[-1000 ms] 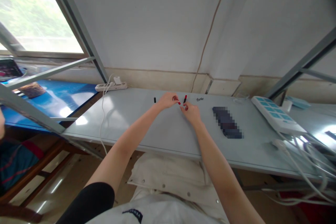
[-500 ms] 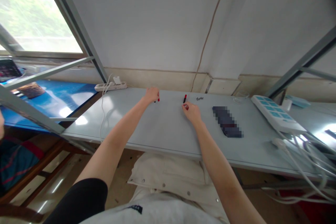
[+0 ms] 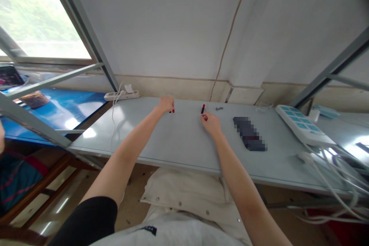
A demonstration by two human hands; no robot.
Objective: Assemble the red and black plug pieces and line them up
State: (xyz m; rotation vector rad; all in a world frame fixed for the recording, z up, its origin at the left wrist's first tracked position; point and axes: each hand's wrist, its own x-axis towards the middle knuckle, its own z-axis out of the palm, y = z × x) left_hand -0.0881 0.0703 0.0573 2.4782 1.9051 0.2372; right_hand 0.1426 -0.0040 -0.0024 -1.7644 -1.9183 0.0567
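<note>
My left hand (image 3: 166, 104) is at the far edge of the grey table, its fingers closed and pointing down. A small red piece (image 3: 173, 110) and a black tip show beneath these fingers; the rest is hidden. Further right, my right hand (image 3: 211, 123) rests near the tabletop with its fingers curled into a pinch. A short red-and-black stick (image 3: 203, 108) sticks up at its fingertips, red end away from me. Something dark red shows between the fingers, too small to make out. To the right of the stick lies a small dark squiggly shape (image 3: 219, 109).
A pixelated dark object (image 3: 249, 133) lies right of my right hand. A white power strip (image 3: 122, 95) with cables is at the back left, and a larger white-and-blue socket block (image 3: 304, 125) with cables at the right. Metal frame posts (image 3: 86, 27) flank the grey table (image 3: 178, 142).
The red piece under my left hand sits slightly lower and further left. My right hand has barely shifted, and the red-and-black stick stays at its fingertips.
</note>
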